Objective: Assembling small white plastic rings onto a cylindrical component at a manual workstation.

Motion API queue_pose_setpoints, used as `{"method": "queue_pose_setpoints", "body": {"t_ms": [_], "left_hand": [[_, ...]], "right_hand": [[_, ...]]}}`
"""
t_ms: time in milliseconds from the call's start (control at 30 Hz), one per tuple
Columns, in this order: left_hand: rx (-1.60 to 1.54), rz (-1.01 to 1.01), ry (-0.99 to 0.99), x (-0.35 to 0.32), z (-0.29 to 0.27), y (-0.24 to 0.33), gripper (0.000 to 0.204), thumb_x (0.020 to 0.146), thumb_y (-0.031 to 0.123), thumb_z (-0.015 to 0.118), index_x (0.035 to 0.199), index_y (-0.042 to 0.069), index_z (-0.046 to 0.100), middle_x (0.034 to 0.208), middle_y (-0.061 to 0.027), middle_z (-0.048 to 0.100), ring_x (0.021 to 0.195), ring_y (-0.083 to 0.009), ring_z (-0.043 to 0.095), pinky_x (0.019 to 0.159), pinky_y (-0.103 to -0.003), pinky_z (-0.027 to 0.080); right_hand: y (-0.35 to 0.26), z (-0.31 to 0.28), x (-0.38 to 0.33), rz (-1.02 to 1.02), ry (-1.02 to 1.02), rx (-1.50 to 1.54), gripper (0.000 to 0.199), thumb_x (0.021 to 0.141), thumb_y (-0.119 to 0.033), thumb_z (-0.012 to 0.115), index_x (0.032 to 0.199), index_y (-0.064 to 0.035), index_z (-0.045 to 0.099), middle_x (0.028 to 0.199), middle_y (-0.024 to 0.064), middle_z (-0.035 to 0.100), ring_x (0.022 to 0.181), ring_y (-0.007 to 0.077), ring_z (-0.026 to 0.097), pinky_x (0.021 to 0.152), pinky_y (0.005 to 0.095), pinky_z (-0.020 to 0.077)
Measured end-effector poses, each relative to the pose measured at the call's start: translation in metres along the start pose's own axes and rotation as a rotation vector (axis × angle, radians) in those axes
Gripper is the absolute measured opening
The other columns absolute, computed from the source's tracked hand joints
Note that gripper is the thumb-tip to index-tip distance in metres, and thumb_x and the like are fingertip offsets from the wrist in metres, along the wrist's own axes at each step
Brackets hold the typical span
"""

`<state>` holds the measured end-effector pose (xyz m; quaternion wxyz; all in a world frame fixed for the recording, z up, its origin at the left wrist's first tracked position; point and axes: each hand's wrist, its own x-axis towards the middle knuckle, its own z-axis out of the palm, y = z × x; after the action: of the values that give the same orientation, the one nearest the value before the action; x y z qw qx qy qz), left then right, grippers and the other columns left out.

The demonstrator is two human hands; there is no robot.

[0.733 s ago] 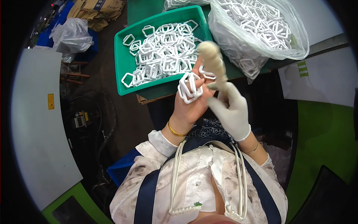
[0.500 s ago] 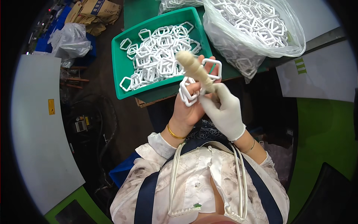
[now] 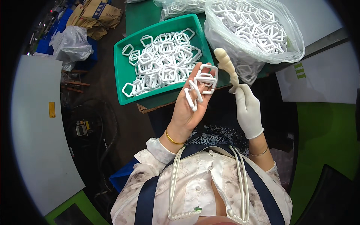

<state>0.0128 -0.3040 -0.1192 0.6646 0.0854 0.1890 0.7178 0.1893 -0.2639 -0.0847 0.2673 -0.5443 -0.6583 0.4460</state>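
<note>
White polygonal rings (image 3: pixel 197 93), several in a loose overlapping group, lie at frame centre across the upturned palm and fingers of the left hand (image 3: pixel 186 114). This bare hand is loosely cupped, holding the rings along its length; finger detail beneath them is partly hidden.

The gloved right hand (image 3: pixel 248 112) lies right of centre, its fingers pinched around the narrow lower end of a cream-coloured ribbed handle-like tool (image 3: pixel 227 66). Tool axis: steep, from upper left to lower right. The tool stands just right of the rings, apart from them in the picture. The left hand is nearer the rings, directly beneath them; from the right hand they lie to the upper left.

Change from the preceding frame: the tool, which crossed in front of the left palm, is now shifted right and clear of it; the hands are farther apart. The held rings now show with nothing in front of them.

Surroundings: a green tray (image 3: pixel 122 71) of similar rings, upper left of centre; a clear plastic bag (image 3: pixel 294 52) of rings, upper right. Both rest on the green desk (image 3: pixel 137 17).
</note>
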Motion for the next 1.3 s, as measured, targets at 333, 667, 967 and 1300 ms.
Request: {"method": "queue_pose_setpoints", "body": {"t_ms": [333, 667, 967, 1300], "left_hand": [[0.792, 1.069, -0.268, 0.078, 0.123, 0.07, 0.049, 0.095, 0.004, 0.057, 0.144, 0.003, 0.049, 0.117, -0.0068, 0.064, 0.086, -0.0143, 0.063, 0.07, -0.026, 0.05], [1.992, 0.92, -0.513, 0.196, 0.094, 0.028, 0.059, 0.076, 0.007, 0.073, 0.134, 0.008, 0.061, 0.144, -0.0203, 0.053, 0.133, -0.0403, 0.048, 0.114, -0.047, 0.04], [2.328, 0.428, -0.225, 0.151, -0.046, 0.123, 0.036, 0.082, 0.021, 0.079, 0.112, 0.005, 0.066, 0.115, -0.0153, 0.063, 0.112, -0.0331, 0.062, 0.098, -0.043, 0.049], [2.315, 0.198, -0.288, 0.149, -0.046, 0.125, 0.038, 0.076, 0.017, 0.08, 0.109, 0.005, 0.066, 0.111, -0.0126, 0.064, 0.107, -0.0271, 0.06, 0.09, -0.035, 0.049]], "right_hand": [[0.031, -0.032, -0.017, -0.157, 0.407, 0.286, 0.026, 0.111, -0.02, 0.044, 0.108, -0.0022, 0.062, 0.071, -0.0094, 0.04, 0.057, -0.0013, 0.029, 0.051, 0.0197, 0.0209], [0.056, -0.051, -0.04, -0.06, 0.491, 0.296, 0.024, 0.11, -0.017, 0.044, 0.105, -0.0019, 0.062, 0.066, -0.0071, 0.041, 0.056, 0.0012, 0.034, 0.052, 0.0218, 0.0266], [0.08, -0.048, -0.044, 0.006, 0.445, 0.287, 0.024, 0.109, -0.017, 0.044, 0.105, -0.0022, 0.063, 0.065, -0.0076, 0.039, 0.054, 0.0014, 0.032, 0.049, 0.0219, 0.0249], [0.071, -0.028, -0.031, -0.051, 0.354, 0.283, 0.024, 0.11, -0.017, 0.044, 0.106, -0.0017, 0.062, 0.066, -0.0092, 0.037, 0.054, -0.0004, 0.03, 0.05, 0.0208, 0.022]]}}
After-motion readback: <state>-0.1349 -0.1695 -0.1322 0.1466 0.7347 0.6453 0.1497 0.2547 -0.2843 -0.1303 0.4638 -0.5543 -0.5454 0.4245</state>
